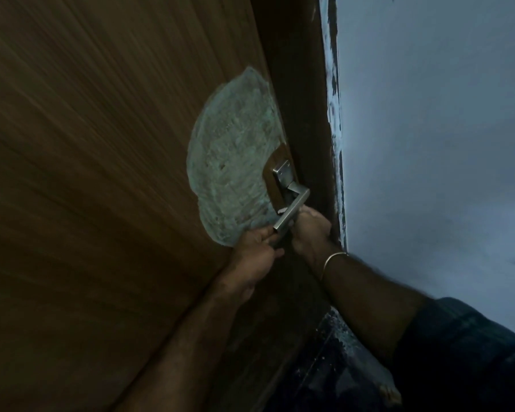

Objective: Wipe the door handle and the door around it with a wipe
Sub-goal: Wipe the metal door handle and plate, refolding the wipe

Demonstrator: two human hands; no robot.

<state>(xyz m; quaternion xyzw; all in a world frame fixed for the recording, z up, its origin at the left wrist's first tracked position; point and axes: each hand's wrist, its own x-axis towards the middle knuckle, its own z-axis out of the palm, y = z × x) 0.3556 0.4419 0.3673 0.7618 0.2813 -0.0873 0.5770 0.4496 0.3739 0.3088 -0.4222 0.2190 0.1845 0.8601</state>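
A brown wooden door [101, 173] fills the left of the view. A rough grey-green patch [232, 162] covers the door beside the lock. The metal door handle [293, 208] slants down from its plate [283, 173]. My left hand [254, 254] grips the lower end of the lever, thumb underneath. My right hand [311, 230], with a thin bangle on the wrist, is pressed against the lever from the right with its back toward me. Its fingers curl in behind the lever and are hidden. No wipe shows in either hand.
The dark door frame [304, 84] runs just right of the handle, with chipped paint along its edge. A pale blue wall [428, 144] fills the right side. A dark floor [324, 367] shows at the bottom.
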